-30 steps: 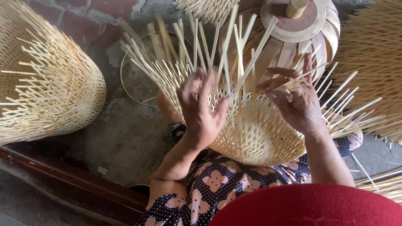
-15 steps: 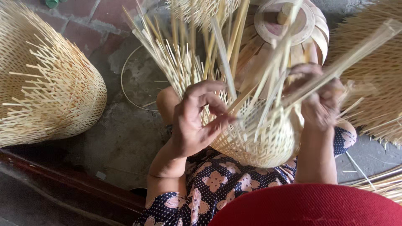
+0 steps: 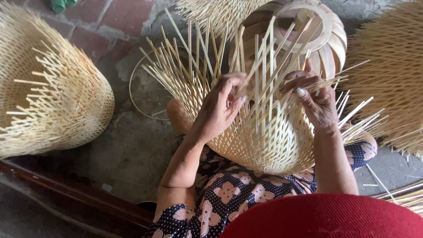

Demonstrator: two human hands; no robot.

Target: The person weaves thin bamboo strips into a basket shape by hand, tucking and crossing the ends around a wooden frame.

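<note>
A half-woven bamboo basket is held on the lap, resting against the dark floral-print clothing of the person. Its lower body is closely plaited from thin, pale yellow strips in a tight diagonal lattice, rounded and bulging like a bowl tipped toward the camera. Above the woven part, many loose strip ends are left unwoven and are fanned upward and outward in a spiky crown; further ends are splayed to the right side.

The left hand is laid on the upper edge of the weave, with its fingers curled and pinched together on a few upright strips. The right hand is set on the opposite side of the rim; its fingers are bent and closed on strips there, though exactly which strips are gripped cannot be told through the crossing ends.

A finished-looking woven basket is seen lying on its side at the left, well apart, on the concrete floor. A rounded frame of broad bamboo bands with a ring on top stands just behind the work. Another bristly woven piece is seen at the right edge, and a thin hoop lies on the floor beside the basket.
</note>
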